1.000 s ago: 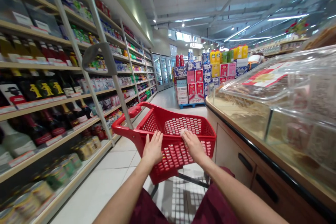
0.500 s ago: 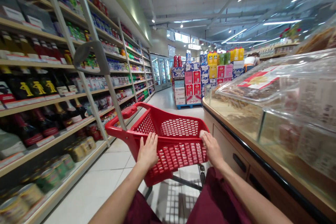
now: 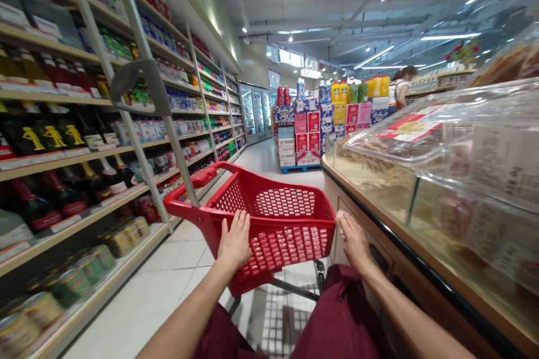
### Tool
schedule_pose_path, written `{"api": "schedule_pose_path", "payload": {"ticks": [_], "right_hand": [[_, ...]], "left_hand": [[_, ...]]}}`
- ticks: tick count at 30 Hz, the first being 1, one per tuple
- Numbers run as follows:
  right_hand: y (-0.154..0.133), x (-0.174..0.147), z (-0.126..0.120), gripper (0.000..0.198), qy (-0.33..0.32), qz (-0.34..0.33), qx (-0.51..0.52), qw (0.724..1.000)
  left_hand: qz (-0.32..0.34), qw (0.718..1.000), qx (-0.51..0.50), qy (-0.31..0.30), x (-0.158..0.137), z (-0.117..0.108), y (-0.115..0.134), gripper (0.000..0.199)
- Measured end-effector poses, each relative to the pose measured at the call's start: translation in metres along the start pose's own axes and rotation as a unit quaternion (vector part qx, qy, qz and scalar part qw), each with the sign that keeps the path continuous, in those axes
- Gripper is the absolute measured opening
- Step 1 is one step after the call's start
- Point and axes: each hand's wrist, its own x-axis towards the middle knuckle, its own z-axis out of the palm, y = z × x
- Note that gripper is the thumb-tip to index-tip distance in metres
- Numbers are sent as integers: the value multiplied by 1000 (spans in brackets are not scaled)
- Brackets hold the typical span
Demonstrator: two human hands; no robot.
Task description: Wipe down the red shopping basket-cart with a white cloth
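Observation:
A small red plastic shopping cart (image 3: 290, 241) stands crosswise before me, its perforated basket bare inside where I can see it. My left hand (image 3: 234, 244) rests against the near side, with its outstretched fingers reaching the rim and its thumb apart. Beside the basket's right corner is my right hand (image 3: 353, 238), lifted just off it. Its fingertips are closed on a small white crumpled wad (image 3: 339, 217), perhaps tissue. From the cart's left end rises a grey pole (image 3: 154, 90) with a loop-shaped holder.
Shelves of bottles and cans (image 3: 92, 174) line the left side. A wooden counter (image 3: 357, 219) with glass edging and clear plastic food boxes (image 3: 421, 129) runs close along the right. Stacked drink cartons (image 3: 307, 129) stand ahead on a blue pallet. A person (image 3: 398, 92) is farther back.
My right hand has come off the basket corner and shifted right, keeping the white wad. The left hand stays on the cart's side. The view has shifted slightly.

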Motion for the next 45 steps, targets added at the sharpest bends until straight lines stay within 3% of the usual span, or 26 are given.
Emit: {"api": "schedule_pose_path", "payload": {"ticks": [3,6,12,18,23,30,36,41,45], "right_hand": [[4,-37,6,53,-61,-40,10,997],[-10,-56,3,53,-112,-59,17,992],[-28,-25,-19,61,-32,-41,28,998],[-42,-42,-6,53,-129,-90,19,987],[-65,-14,-13,57,-47,-131,45,989],[-71,-35,2,53,-100,-158,16,982],[-103,-11,-6,51,-31,-181,57,981],[-119,-25,8,49,-65,-209,68,973],[-137,-12,3,49,-45,-211,90,972]], "left_hand": [[0,1000,-1,0,0,2,0,73],[6,1000,-5,-8,0,2,-1,75],[-5,1000,-7,0,-1,-2,2,74],[5,1000,-14,0,-3,0,1,74],[-5,1000,-13,1,-4,2,2,76],[3,1000,-16,4,-8,0,2,75],[2,1000,-16,8,-8,0,2,74],[9,1000,-14,4,-9,3,0,73],[24,999,-18,20,-9,3,-5,71]]}}
